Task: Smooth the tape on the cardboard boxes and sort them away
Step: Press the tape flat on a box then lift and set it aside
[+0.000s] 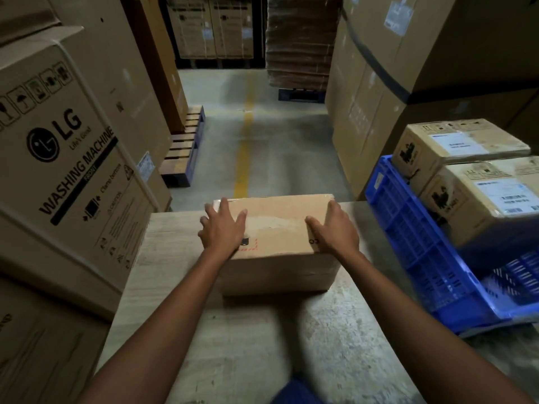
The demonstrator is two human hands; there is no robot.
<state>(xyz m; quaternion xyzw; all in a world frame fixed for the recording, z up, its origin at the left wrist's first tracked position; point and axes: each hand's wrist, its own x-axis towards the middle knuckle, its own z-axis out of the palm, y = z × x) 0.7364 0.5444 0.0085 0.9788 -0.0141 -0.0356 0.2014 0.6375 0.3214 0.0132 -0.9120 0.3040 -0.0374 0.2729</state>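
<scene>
Small brown taped cardboard box (277, 225) on pale wooden table (250, 330). Left hand (223, 228) and right hand (335, 231) lie flat, fingers spread, gripping nothing. Likely light, stiff; lift by the ends.

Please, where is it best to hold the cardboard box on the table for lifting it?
Probably at its two short ends, one grip from each side: the cardboard box lies flat with its long side across, and the left hand and right hand rest near those ends.
</scene>
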